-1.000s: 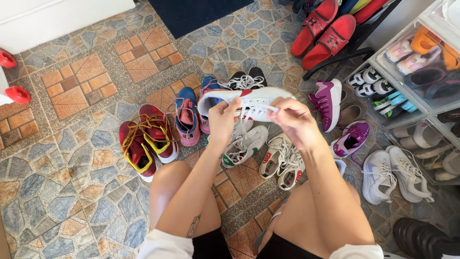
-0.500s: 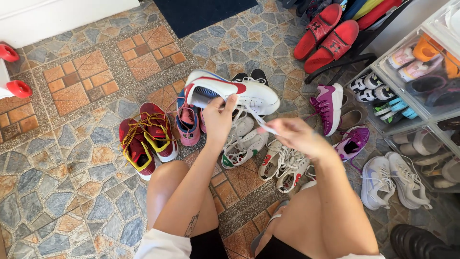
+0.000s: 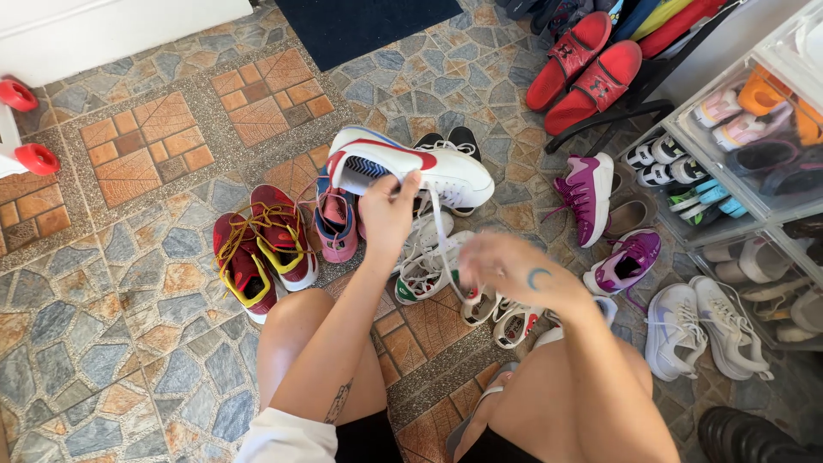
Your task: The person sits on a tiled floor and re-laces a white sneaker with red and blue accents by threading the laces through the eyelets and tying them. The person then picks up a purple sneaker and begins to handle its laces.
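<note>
Since half a second ago: right hand [image 3: 506, 267] lower and nearer the knees, blurred, white lace [image 3: 443, 244] drawn out longer from the shoe. From the head camera: left hand [image 3: 387, 208] closed around the heel end of the white sneaker [image 3: 420, 165] with red and blue trim, held above the floor, toe pointing right. Lace hanging down from the sneaker to the right hand's fingers, seemingly pinched there, blur hiding the exact grip. Below on the stone floor [image 3: 129, 283], red and yellow shoes [image 3: 257, 249], white sneakers [image 3: 433, 266], purple shoes [image 3: 591, 193], red slides [image 3: 587, 64].
</note>
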